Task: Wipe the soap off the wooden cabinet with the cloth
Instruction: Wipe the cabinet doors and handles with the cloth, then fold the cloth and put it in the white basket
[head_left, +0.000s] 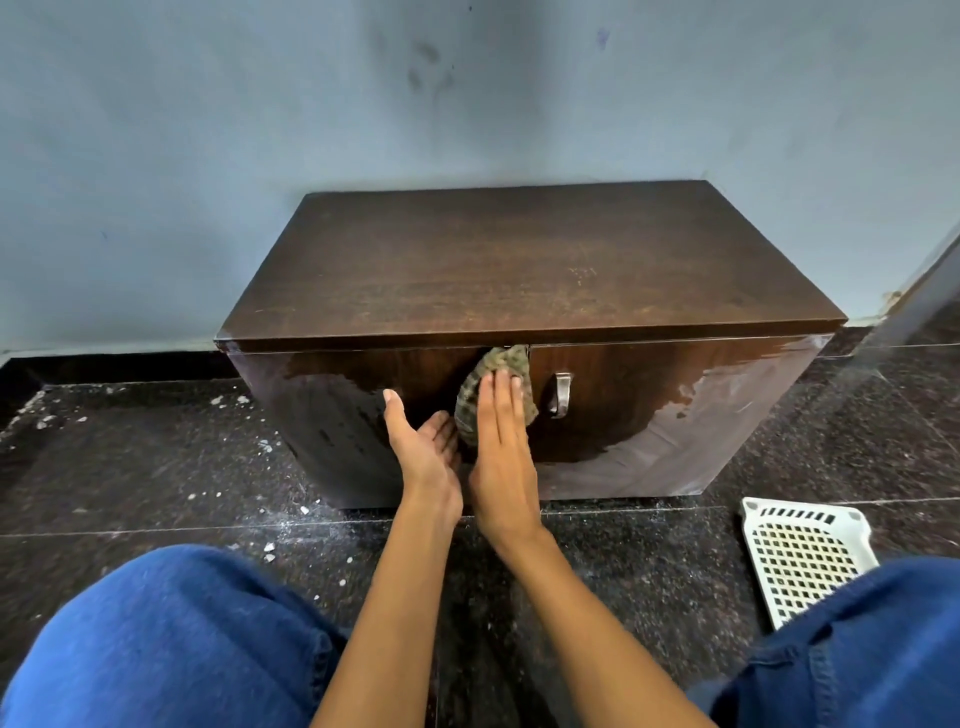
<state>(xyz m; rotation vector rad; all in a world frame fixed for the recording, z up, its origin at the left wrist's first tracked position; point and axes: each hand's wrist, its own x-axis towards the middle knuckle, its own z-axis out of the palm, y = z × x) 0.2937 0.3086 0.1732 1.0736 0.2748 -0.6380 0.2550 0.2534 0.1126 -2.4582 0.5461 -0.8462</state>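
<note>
The right hand (501, 431) presses the cloth (493, 395) flat-fingered against the cabinet (649, 395) front, beside the handle (561, 395); the left hand (426, 447) lies open, palm up, its fingertips at the cloth's edge, gripping nothing. With no grip on it, the cloth may slide off the wet wood, or snag on the handle. Soap film to the far right could be missed. One cloth, one cabinet, one handle, one basket (805, 556), two hands.

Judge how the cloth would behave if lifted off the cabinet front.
The cloth looks bunched and creased under the right hand, so probably limp, drooping when lifted. The wet-looking cabinet front suggests it may be damp and cling.
</note>
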